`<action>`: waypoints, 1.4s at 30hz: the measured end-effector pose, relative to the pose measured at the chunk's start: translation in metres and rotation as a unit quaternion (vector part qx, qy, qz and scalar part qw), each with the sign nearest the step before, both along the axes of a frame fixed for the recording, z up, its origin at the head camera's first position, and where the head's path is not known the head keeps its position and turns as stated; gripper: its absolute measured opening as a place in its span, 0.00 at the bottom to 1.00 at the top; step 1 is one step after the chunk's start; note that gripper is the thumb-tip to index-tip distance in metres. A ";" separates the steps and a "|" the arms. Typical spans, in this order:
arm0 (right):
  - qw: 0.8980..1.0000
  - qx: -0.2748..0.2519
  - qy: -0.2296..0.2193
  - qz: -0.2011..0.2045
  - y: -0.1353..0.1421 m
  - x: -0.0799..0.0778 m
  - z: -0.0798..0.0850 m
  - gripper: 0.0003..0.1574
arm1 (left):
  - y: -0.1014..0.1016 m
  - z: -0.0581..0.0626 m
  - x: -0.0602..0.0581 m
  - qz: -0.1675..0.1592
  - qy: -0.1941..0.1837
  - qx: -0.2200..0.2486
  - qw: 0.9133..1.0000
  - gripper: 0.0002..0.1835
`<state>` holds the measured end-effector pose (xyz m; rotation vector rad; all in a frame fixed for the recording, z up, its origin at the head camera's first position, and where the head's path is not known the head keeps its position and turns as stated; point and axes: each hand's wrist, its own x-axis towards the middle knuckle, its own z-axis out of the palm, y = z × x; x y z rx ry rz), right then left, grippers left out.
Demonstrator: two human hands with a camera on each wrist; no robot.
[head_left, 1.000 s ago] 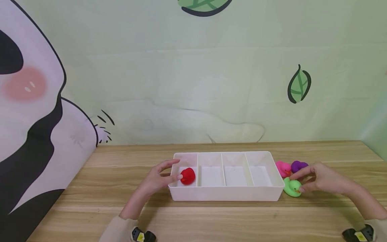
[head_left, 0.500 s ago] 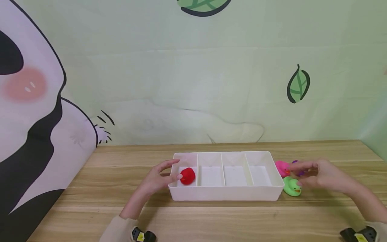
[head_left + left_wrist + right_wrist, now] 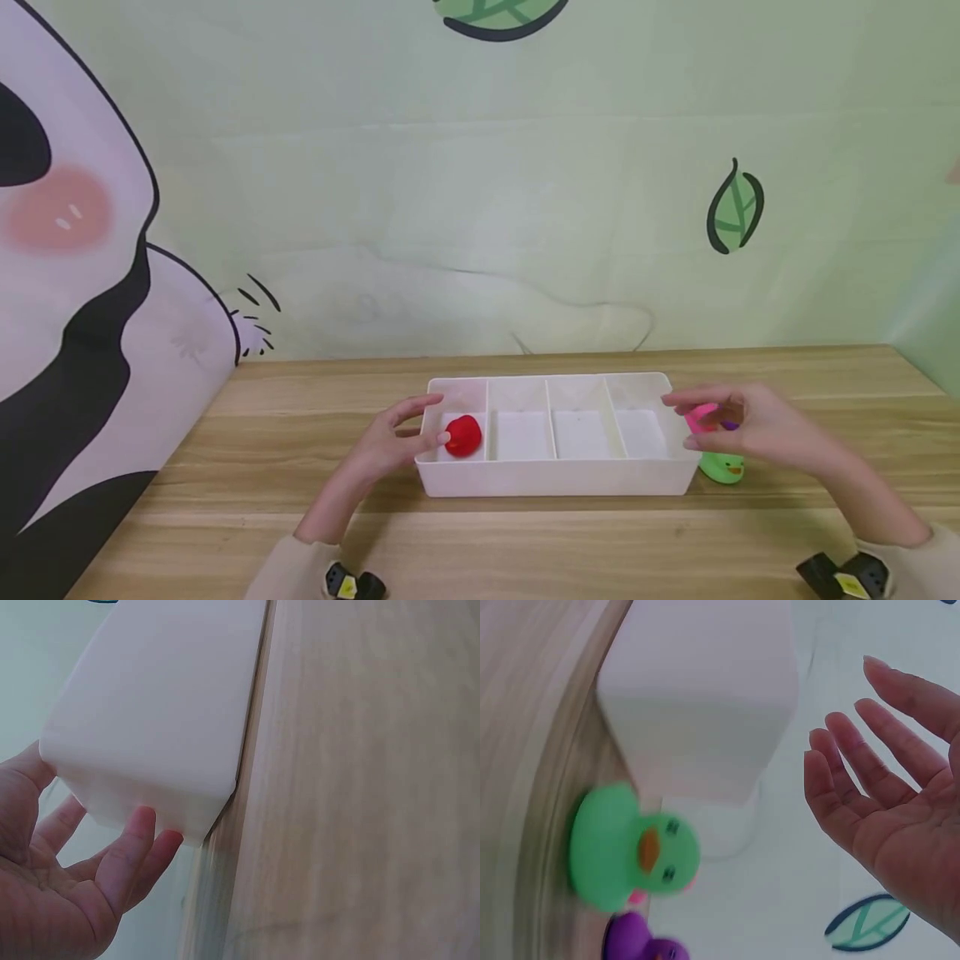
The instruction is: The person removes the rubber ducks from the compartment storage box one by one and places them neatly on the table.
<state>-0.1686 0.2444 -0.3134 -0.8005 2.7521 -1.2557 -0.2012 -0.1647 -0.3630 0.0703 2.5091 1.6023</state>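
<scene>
A white box point(image 3: 555, 479) with several compartments stands on the wooden table. My left hand point(image 3: 392, 440) holds its left end, thumb over the front rim. In the left wrist view the fingertips point(image 3: 142, 821) touch the end wall. A red toy duck point(image 3: 463, 437) sits in the leftmost compartment, near that thumb. Over the box's right end my right hand point(image 3: 757, 425) hovers with fingers extended and nothing in it. Below it, beside the box, are a green rubber duck point(image 3: 607, 847), a purple duck point(image 3: 630, 941) and a pink duck point(image 3: 701, 418), partly hidden by the hand.
The wooden table point(image 3: 525, 550) extends in front of the box and to both sides. Behind it hangs a pale green backdrop point(image 3: 375, 183) printed with leaves and a panda. Thin dividers point(image 3: 551, 421) separate the box's compartments.
My right hand has lifted off the green duck and moved left and up to the box's right rim. The ducks stay in place. The left hand keeps its place on the box.
</scene>
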 end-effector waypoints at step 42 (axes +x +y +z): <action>0.993 -0.060 -0.030 0.099 -0.180 -0.039 -0.013 0.23 | -0.003 -0.005 -0.001 -0.011 0.007 0.015 1.000 0.30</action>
